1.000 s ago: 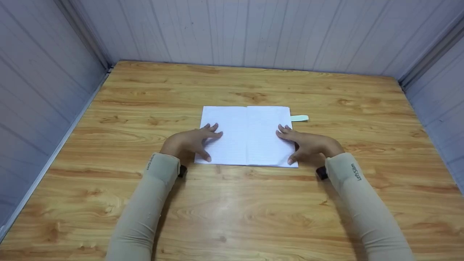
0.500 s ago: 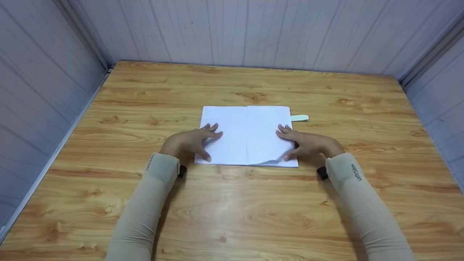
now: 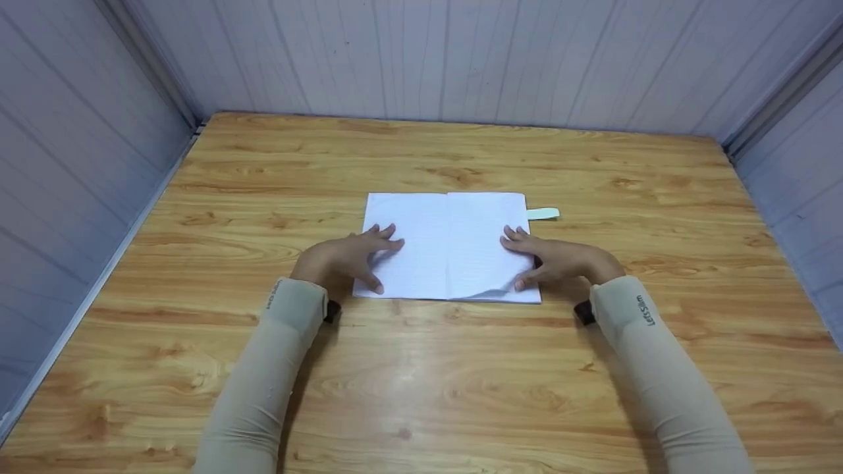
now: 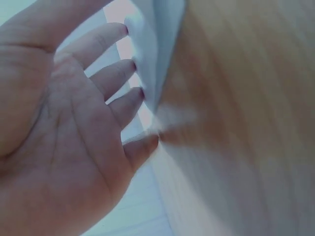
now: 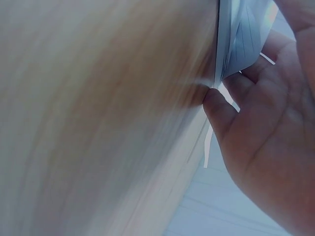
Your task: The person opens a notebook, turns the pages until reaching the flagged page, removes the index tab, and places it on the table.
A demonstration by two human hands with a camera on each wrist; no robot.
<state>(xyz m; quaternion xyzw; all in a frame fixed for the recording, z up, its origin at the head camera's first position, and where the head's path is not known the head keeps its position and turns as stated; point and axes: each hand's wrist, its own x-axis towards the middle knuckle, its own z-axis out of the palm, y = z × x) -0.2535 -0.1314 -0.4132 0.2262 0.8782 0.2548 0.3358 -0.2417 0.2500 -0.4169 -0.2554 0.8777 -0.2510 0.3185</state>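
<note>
An open notebook [image 3: 448, 243] with faint ruled lines lies on the wooden table. My left hand [image 3: 349, 257] rests on its left page, fingers and thumb spread. In the left wrist view, that palm [image 4: 69, 142] faces the camera and the fingertips touch the paper beside the notebook's edge. My right hand [image 3: 553, 259] lies spread at the right page, its thumb against the near corner. There the sheet [image 3: 490, 291] is raised and curled. The right wrist view shows the lifted sheet [image 5: 246, 44] bulging off the pages below, with the little finger near the notebook's edge.
A pale strip [image 3: 543, 214] sticks out from the notebook's right side. The wooden tabletop [image 3: 408, 382] extends all around it. Panelled walls [image 3: 421, 59] close in the back and both sides. Dark straps [image 3: 585, 313] show under the sleeves.
My right thumb has slid inward, and the right page's near corner, flat one second ago, has curled up. My left hand has stayed in place.
</note>
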